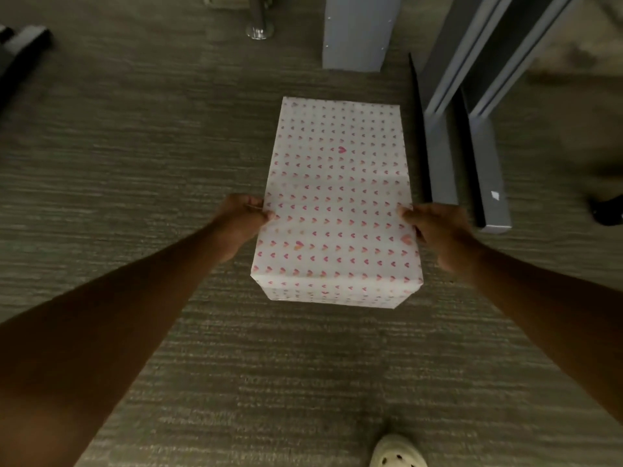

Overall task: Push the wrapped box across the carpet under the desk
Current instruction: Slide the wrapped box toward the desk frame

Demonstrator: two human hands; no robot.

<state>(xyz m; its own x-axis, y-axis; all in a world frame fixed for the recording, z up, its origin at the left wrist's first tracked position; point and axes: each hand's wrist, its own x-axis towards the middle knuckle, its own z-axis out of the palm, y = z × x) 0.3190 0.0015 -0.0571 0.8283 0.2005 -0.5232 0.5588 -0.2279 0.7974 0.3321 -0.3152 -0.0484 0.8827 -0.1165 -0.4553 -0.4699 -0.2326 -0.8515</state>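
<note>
The wrapped box, white paper printed with small pink hearts, lies lengthwise on the grey-green carpet in the middle of the head view. My left hand grips its left side near the close end, thumb on the top face. On the opposite side, my right hand clasps the right edge, thumb also on top. Grey desk legs stand just right of the box, and a grey desk panel rises beyond its far end.
A chrome post foot stands at the top centre. A dark chair base lies at the top left, another dark object at the right edge. My pale clog shows at the bottom.
</note>
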